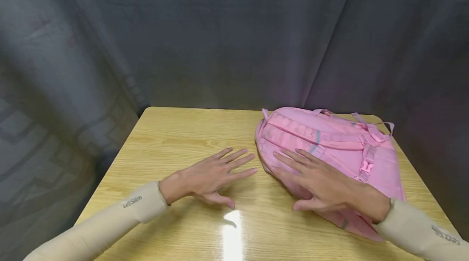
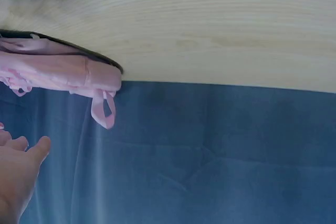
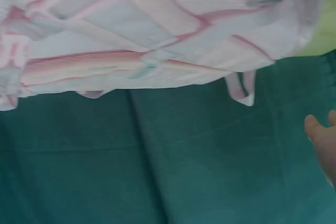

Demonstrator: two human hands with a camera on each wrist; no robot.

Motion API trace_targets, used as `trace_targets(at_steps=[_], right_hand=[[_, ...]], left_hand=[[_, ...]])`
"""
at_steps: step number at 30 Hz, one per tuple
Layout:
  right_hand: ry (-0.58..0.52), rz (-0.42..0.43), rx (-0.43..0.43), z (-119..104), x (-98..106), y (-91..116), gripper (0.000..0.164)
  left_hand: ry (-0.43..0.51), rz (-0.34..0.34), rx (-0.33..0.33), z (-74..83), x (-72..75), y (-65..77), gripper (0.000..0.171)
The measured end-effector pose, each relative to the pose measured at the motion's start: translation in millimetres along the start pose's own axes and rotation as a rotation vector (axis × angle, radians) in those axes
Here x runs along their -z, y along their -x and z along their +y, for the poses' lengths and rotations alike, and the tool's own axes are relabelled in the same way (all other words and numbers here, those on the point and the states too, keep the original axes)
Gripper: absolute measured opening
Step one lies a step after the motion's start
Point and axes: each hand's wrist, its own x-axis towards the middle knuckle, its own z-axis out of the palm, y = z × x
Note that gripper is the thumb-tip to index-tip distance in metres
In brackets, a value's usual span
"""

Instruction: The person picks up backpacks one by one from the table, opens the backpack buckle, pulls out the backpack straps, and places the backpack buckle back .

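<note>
A pink backpack (image 1: pixel 351 151) lies on the right part of the table, its padded shoulder straps and buckles facing up. My right hand (image 1: pixel 322 183), fingers spread, is over the near left part of the backpack and hides some of it in the head view. To the left, my left hand (image 1: pixel 212 175) is held above the bare tabletop with its fingers spread and nothing in it. Its fingertips point toward the backpack's left edge. In the left wrist view the backpack (image 2: pixel 68 72) shows a small loop at its end. The right wrist view shows the straps of the backpack (image 3: pixel 121 40) close up.
The wooden table (image 1: pixel 176 139) has rounded far corners and a bright light reflection near its front. A dark grey curtain (image 1: pixel 220 41) hangs behind the table and round both sides. Cream sleeves (image 1: pixel 110 220) with printed lettering cover both forearms.
</note>
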Motion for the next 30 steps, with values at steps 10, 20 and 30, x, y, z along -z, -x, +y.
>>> trace_targets(at_steps=[10, 20, 30], right_hand=[[-0.003, 0.022, -0.114, 34.9, -14.6, 24.7, 0.087], [-0.024, 0.022, -0.270, 64.8, -24.6, 49.7, 0.090], [-0.077, -0.013, -0.508, 99.7, -30.2, 79.3, 0.086]], left_hand=[[0.008, -0.049, 0.022, -2.5, -24.4, -29.1, 0.096], [0.052, -0.039, 0.083, -7.3, -38.7, -42.9, 0.097], [0.128, -0.066, 0.107, -12.0, -54.0, -76.0, 0.095]])
